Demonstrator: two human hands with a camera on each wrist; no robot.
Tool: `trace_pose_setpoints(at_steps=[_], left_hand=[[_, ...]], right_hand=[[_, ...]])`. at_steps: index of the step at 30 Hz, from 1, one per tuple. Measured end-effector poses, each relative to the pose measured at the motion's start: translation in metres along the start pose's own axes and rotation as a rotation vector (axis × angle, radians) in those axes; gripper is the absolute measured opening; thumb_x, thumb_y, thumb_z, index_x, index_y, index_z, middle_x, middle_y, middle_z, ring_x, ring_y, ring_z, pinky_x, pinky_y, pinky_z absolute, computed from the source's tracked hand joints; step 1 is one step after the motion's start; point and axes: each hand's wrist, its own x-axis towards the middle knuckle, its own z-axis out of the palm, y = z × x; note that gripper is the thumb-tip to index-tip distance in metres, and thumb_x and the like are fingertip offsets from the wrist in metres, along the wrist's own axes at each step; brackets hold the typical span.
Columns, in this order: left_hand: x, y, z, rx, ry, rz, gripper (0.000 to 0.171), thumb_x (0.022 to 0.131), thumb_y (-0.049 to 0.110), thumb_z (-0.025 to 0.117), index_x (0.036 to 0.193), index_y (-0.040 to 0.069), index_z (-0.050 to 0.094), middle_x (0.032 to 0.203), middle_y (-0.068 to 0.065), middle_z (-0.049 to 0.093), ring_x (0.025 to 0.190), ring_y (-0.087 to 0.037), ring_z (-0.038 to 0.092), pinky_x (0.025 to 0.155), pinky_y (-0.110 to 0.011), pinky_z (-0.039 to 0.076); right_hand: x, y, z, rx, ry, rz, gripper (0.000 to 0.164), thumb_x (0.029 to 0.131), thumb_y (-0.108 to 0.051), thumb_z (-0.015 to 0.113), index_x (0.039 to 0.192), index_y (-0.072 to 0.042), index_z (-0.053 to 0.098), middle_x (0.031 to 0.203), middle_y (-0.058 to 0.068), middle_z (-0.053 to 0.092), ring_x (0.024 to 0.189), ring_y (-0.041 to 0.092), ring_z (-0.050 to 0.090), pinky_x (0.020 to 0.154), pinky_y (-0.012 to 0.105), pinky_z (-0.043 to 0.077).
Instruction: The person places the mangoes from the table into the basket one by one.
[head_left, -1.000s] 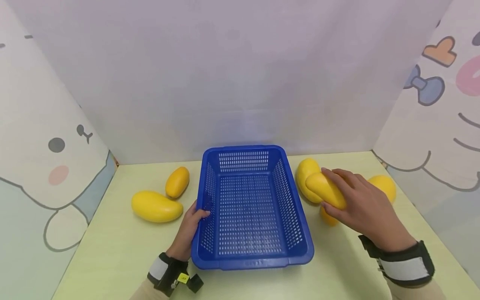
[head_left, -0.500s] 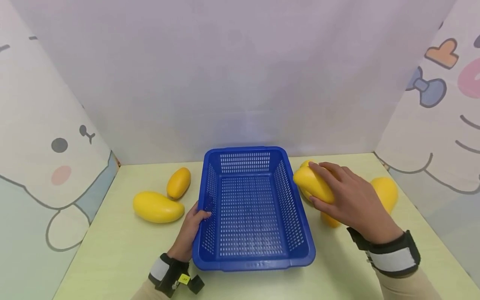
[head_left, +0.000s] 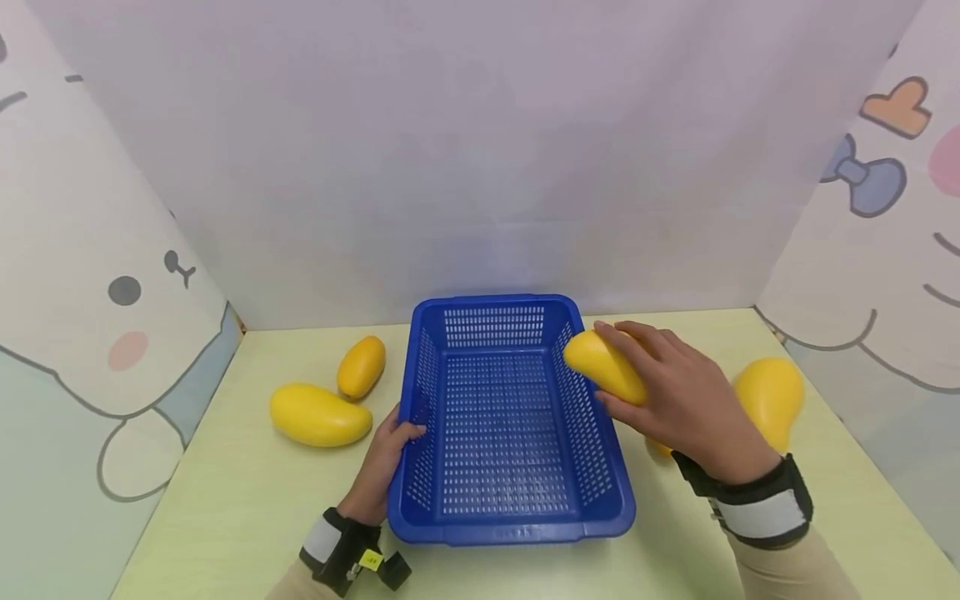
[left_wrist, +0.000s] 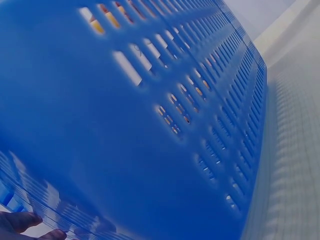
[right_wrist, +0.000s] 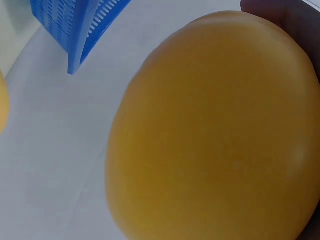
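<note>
Yellow fruit juts leftward from the right grip.

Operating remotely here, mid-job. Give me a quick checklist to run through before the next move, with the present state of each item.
1. Left hand gripping the basket: ok, thumb over its left rim.
2. Right hand holding the yellow fruit: ok, fingers around it.
3. Held fruit wholly within the basket's outline in the head view: not ok, it overlaps the right rim.
4. Height between held fruit and rim: cannot tell.
5. Orange fruit near the right hand fully visible: not ok, mostly hidden.
</note>
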Motion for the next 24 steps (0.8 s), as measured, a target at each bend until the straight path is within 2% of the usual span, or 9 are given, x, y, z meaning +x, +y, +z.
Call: trace_pose_setpoints(at_steps=[24], left_hand=[[0.002,-0.001,-0.002,0.003,-0.018,0.014,0.057,0.092,0.016,0.042,0.145,0.027,0.023,0.139,-0.018,0.036,0.117,-0.04,0.041,0.093,-0.051,0.04]], right_hand=[[0.018,-0.013,0.012,0.037,0.024,-0.129,0.075,0.078,-0.049,0.062,0.143,-0.025,0.035,0.127,0.006,0.049,0.093,0.022,0.051,0.067,0.037,0.049]])
